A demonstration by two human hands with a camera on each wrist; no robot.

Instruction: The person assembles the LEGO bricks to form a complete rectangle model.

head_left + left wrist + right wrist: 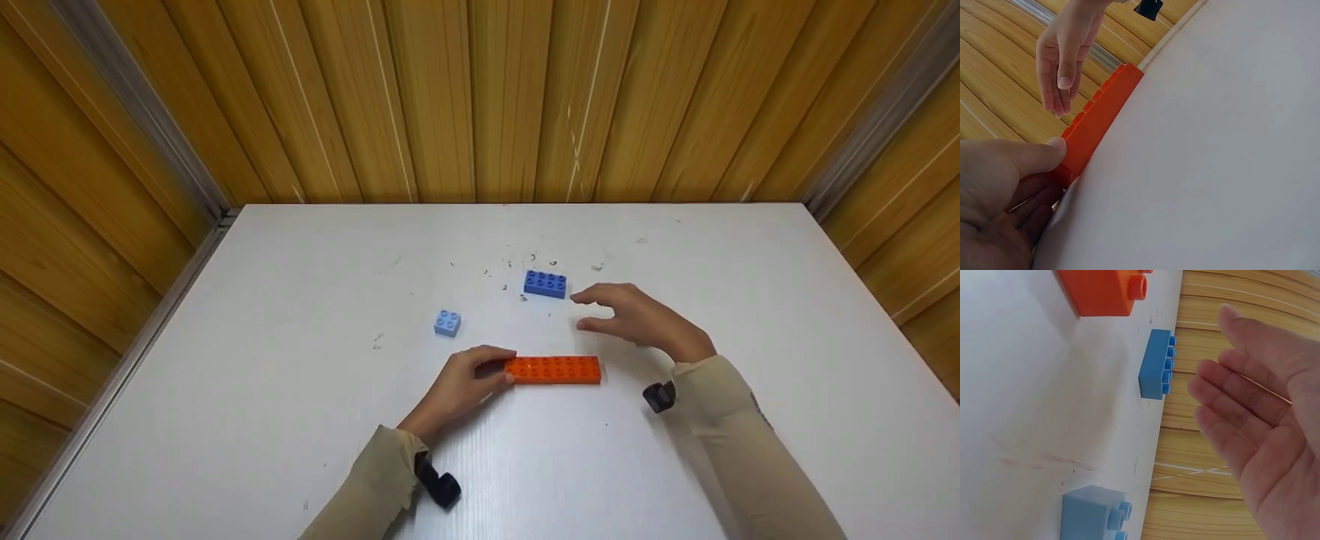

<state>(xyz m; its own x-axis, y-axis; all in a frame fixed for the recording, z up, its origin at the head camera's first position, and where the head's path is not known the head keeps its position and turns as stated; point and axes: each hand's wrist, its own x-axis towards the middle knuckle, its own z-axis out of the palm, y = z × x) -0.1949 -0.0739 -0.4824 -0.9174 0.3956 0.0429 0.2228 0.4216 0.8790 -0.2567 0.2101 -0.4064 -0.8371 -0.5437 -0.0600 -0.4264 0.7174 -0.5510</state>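
Note:
A long orange brick lies flat on the white table. My left hand grips its left end between thumb and fingers; the wrist view shows the thumb on the orange brick. My right hand hovers open above the table, fingers spread, just right of a dark blue brick. A small light blue brick sits to the left. In the right wrist view the open right hand is near the dark blue brick, with the light blue brick and the orange brick also showing.
Wooden slatted walls close the table in at the back and both sides. Small dark specks lie scattered behind the dark blue brick. Black wrist-worn cameras sit at both sleeves.

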